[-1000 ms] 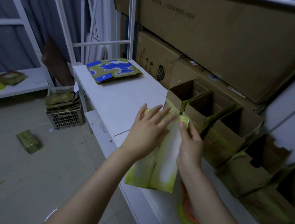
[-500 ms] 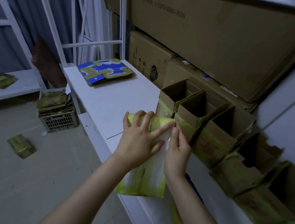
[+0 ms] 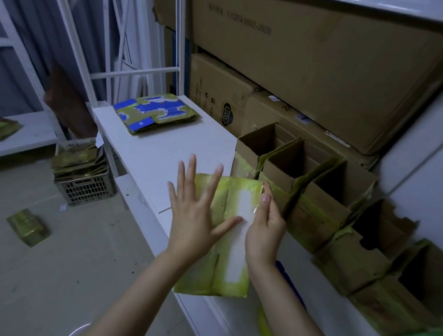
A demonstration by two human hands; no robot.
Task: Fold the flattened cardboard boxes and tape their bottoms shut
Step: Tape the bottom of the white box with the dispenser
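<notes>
**At the counter's front edge: one green box between two hands**

Over the near lip of the white counter (image 3: 162, 160) stands the green box (image 3: 222, 272), its broad face with a white strip turned up toward the camera. The left grip (image 3: 194, 216) is wide open: palm flat on that face, fingers straight and fanned, the fingertips reaching past the box's top edge. The right grip (image 3: 266, 225) closes round the box's right edge, with the thumb laid along the face beside the white strip.

The right fingers curl behind the box and are out of sight. A glossy sheen lies over the strip, but I cannot tell whether it is tape. Something blue (image 3: 288, 278) lies under the right forearm, mostly covered. A green shape at the bottom right corner is cut off by the frame.

The box's lower end hangs out past the counter's edge, above the floor. Just beside the right grip, a row of opened boxes (image 3: 319, 198) lines the back of the counter, against large brown cartons (image 3: 317, 69). Bare counter runs from the left fingertips to a stack of flat blue-and-green boxes (image 3: 158, 114) at the far end. On the floor to the left sit a crate (image 3: 84, 190) piled with flats and, well apart from it, a small green box (image 3: 27, 227).
</notes>
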